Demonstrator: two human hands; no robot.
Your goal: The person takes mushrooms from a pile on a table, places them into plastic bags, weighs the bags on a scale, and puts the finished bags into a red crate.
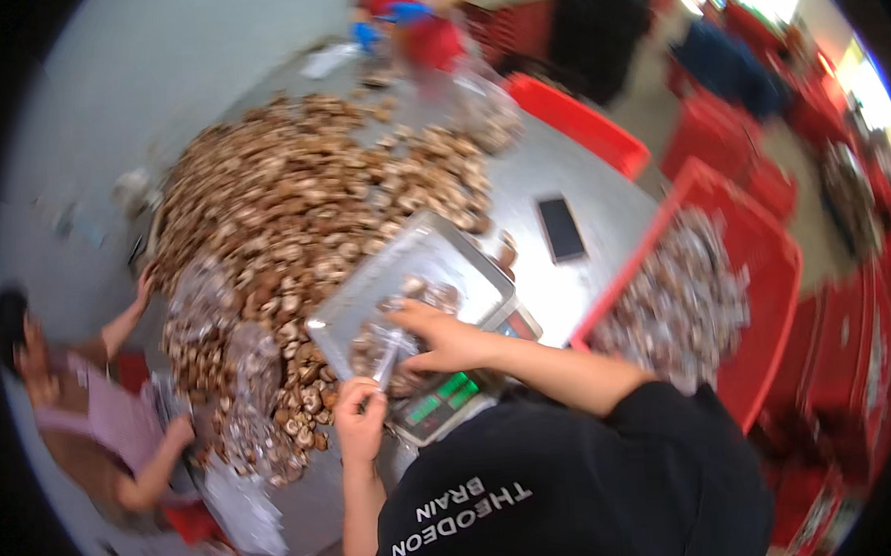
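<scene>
A clear plastic bag of mushrooms (366, 346) lies on the metal pan (463, 258) of a digital weighing scale. My left hand (360, 412) pinches the near end of the bag at the pan's front corner. Across the bag reaches my right hand (444, 334), thumb and fingers spread around its side; the fingertips are blurred. More mushrooms in plastic (439, 297) show just beyond those fingers. The scale's green-lit display (443, 397) faces me below the right wrist. A large heap of loose brown mushrooms (263, 189) borders the pan's far and left sides.
Filled bags (255, 361) lie left of the scale, near empty plastic bags (243, 503). A phone (561, 230) rests on the metal table (614, 203). At right, a red crate (770, 293) holds packed bags. Co-workers stand at left (101, 412) and at the far end (419, 26).
</scene>
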